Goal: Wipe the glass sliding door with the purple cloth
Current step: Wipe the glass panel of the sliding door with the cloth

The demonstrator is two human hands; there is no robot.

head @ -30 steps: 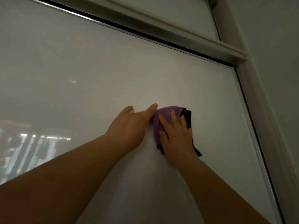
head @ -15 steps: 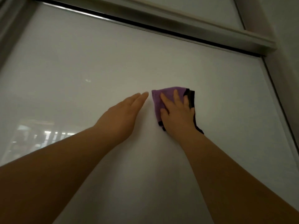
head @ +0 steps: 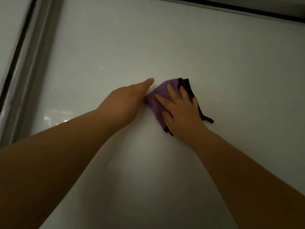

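Observation:
The frosted glass sliding door [head: 189, 47] fills most of the head view. A purple cloth [head: 159, 97] with a black edge is pressed flat against the glass near the middle. My right hand [head: 181, 111] lies spread on top of the cloth, fingers apart, holding it to the pane. My left hand [head: 125, 103] rests flat on the glass just left of the cloth, its fingertips beside the cloth's upper left corner, holding nothing.
A grey vertical door frame [head: 31, 63] runs down the left side. A dark top rail [head: 247, 12] crosses the upper right. Faint light reflections [head: 54, 117] show in the glass at the lower left.
Both hands and the cloth have slid leftward across the glass; the left frame has come into view and the right frame has dropped out. The left hand stays beside the cloth.

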